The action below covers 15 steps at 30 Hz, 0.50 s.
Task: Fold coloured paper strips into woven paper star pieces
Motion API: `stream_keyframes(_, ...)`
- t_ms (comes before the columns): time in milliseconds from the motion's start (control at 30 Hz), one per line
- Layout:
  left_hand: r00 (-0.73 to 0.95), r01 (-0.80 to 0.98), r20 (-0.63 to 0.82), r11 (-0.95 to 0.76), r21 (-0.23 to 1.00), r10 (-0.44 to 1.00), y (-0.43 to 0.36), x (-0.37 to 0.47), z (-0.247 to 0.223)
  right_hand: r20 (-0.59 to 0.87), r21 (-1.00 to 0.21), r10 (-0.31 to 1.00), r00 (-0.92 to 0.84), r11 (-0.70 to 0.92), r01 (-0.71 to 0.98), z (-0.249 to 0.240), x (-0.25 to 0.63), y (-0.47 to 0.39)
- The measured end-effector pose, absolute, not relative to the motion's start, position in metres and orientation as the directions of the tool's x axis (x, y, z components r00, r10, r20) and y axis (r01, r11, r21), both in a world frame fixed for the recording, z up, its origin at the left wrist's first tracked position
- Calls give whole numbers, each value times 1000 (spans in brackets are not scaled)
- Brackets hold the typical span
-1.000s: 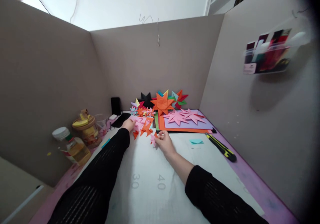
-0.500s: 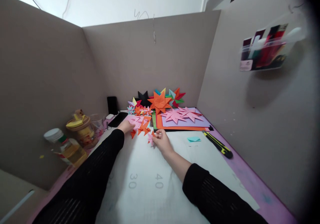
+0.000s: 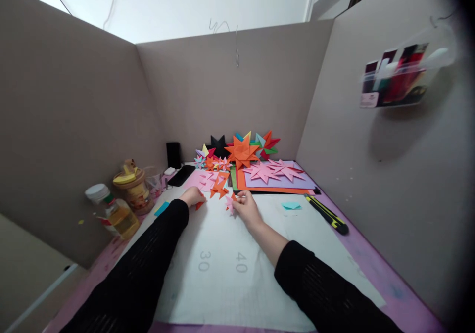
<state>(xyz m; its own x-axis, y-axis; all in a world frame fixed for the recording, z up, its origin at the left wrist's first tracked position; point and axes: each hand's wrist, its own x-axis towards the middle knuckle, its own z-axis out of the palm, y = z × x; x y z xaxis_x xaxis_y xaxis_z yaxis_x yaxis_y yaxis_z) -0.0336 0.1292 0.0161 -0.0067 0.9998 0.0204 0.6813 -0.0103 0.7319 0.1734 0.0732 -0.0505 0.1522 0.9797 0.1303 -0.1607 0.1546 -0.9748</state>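
My right hand (image 3: 248, 209) pinches a small part-built origami star (image 3: 229, 205) in pink and orange, held just above the white cutting mat (image 3: 222, 288). At the left, the curled fingers of my left hand (image 3: 192, 197) close on a small orange folded paper piece (image 3: 200, 205); the fingertips partly hide it. Beyond the hands are more orange folded pieces (image 3: 219, 188) and several pink folded pieces (image 3: 208, 179) on pink paper.
Finished paper stars (image 3: 242, 151) stand at the back, with large pink stars (image 3: 261, 171) on stacked paper. A utility knife (image 3: 327, 215) and folded light-blue paper (image 3: 291, 206) lie right. Left are a bottle (image 3: 117, 215), a jar (image 3: 134, 189) and a phone (image 3: 181, 175).
My left hand has come back from the pink pieces to the nearer orange piece, and its fingers have closed on it. My right hand still holds the small star. The view has shifted slightly.
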Motion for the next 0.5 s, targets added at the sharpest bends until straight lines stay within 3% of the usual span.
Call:
stream_keyframes(167, -5, 543, 63, -50, 838, 998, 84, -28, 33, 183, -965, 972, 145, 206, -165, -50, 170, 70)
stream_keyframes(233, -11, 278, 61, -55, 959, 998, 66, -17, 29, 232, -957, 959, 160, 255, -139, -47, 166, 65)
stream_keyframes(300, -12, 105, 37, -35, 994, 999, 52, -4, 19, 278, -950, 942, 188, 299, -94, -44, 161, 58)
stream_keyframes(500, 84, 63, 39, -45, 997, 996, 35, 10, -3, 368, -928, 908, 202, 372, 17, -36, 152, 39)
